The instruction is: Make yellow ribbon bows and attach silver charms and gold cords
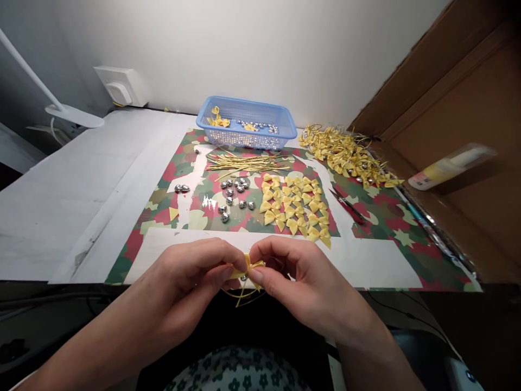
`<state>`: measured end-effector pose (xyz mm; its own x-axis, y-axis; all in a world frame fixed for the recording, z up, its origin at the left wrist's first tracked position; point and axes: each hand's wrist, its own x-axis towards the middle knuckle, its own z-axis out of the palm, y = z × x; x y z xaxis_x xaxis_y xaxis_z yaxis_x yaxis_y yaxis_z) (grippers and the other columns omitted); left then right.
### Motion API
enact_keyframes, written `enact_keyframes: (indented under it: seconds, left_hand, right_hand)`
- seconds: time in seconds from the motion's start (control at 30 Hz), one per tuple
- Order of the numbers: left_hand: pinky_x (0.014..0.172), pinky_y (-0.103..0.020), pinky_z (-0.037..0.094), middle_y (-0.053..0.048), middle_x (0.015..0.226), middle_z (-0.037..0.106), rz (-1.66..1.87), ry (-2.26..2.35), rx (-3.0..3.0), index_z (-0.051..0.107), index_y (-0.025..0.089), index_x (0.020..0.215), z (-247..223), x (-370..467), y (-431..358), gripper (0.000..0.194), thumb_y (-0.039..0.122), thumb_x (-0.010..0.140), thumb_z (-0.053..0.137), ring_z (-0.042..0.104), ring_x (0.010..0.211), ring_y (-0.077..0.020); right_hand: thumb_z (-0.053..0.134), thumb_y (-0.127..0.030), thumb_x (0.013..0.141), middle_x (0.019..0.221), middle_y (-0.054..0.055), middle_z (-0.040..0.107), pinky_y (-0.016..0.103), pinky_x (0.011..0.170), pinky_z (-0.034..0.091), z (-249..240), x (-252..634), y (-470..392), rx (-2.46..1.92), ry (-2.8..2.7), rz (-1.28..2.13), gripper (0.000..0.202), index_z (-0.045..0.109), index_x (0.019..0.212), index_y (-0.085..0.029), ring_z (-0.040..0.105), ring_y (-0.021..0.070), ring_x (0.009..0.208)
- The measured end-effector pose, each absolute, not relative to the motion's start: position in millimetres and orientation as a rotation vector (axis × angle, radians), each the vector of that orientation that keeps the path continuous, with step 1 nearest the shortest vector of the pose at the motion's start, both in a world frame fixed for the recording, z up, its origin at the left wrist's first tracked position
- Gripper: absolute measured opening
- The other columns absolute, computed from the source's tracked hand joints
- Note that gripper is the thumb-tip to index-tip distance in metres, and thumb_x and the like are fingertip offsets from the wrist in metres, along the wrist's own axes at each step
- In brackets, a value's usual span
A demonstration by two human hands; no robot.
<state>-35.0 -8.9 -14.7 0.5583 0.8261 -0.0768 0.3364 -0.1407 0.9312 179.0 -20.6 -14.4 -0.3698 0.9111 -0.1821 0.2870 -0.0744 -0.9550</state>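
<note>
At the table's front edge, my left hand [199, 274] and my right hand [291, 271] pinch a yellow ribbon bow [257, 266] between them. A silver bell [243, 278] shows just under the bow, and thin yellow cord ends [240, 297] hang below it. The fingertips partly hide how bow, bell and cord join. Beyond my hands lie loose silver bells [229, 192] in a loose group. Rows of yellow bows [296, 206] are laid out to their right. A bundle of cut yellow cords [244, 162] lies behind the bells.
A blue plastic basket [246, 142] with bows and bells stands against the wall. Finished-looking bows with bells form a heap [342, 152] at right. Small scissors [348, 206] lie near it. A bottle [448, 167] leans by the cardboard [459, 81]. A white lamp [75, 115] stands left.
</note>
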Motion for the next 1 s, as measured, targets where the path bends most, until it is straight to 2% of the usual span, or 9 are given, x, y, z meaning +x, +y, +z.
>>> enact_keyframes:
  seconds: [0.33, 0.57, 0.63, 0.8, 1.0]
  left_hand:
    - [0.064, -0.024, 0.049, 0.001, 0.082, 0.069, 0.57, 0.994, 1.689, 0.068, 0.025, 0.093, -15.6, -35.2, -7.0, 0.024, 0.02, 0.102, 0.047, 0.062, 0.075, -0.0162]
    - [0.062, -0.025, 0.051, -0.001, 0.085, 0.072, 0.552, 1.049, 1.686, 0.069, 0.024, 0.097, -14.7, -34.7, -9.1, 0.02, 0.024, 0.1, 0.049, 0.064, 0.076, -0.0179]
    - [0.064, -0.024, 0.054, -0.002, 0.087, 0.074, 0.559, 1.04, 1.656, 0.07, 0.024, 0.099, -14.1, -35.2, -10.2, 0.019, 0.024, 0.1, 0.051, 0.067, 0.078, -0.018]
    - [0.08, -0.025, 0.061, -0.003, 0.102, 0.077, 0.554, 0.956, 1.533, 0.068, 0.023, 0.104, -11.2, -35.0, -11.4, 0.013, 0.023, 0.1, 0.056, 0.075, 0.093, -0.0193]
    - [0.076, -0.025, 0.062, -0.002, 0.096, 0.077, 0.561, 0.983, 1.612, 0.064, 0.023, 0.097, -11.5, -31.7, -11.1, 0.008, 0.018, 0.098, 0.058, 0.077, 0.088, -0.0189]
  right_hand:
    - [0.058, -0.025, 0.1, 0.073, -0.005, 0.055, 0.025, 0.057, 0.036, -16.8, 178.8, -21.3, -1.291, -1.728, 1.39, 0.01, 0.061, 0.091, -0.02, 0.046, 0.0106, 0.065]
    - [0.06, -0.017, 0.096, 0.07, -0.007, 0.053, 0.025, 0.057, 0.035, -15.0, 178.9, -19.6, -1.302, -1.744, 1.361, 0.01, 0.06, 0.086, -0.02, 0.046, 0.0098, 0.064]
    - [0.06, -0.016, 0.095, 0.07, -0.007, 0.053, 0.025, 0.057, 0.035, -13.7, 178.6, -18.8, -1.295, -1.766, 1.348, 0.012, 0.059, 0.084, -0.02, 0.046, 0.0096, 0.064]
    - [0.058, -0.016, 0.096, 0.07, -0.008, 0.053, 0.024, 0.056, 0.036, -11.3, 178.2, -18.7, -1.287, -1.803, 1.333, 0.014, 0.058, 0.083, -0.021, 0.046, 0.0093, 0.064]
    - [0.057, -0.016, 0.096, 0.071, -0.006, 0.057, 0.024, 0.056, 0.039, -9.9, 176.9, -19.7, -1.311, -1.829, 1.313, 0.011, 0.061, 0.086, -0.021, 0.051, 0.0105, 0.064]
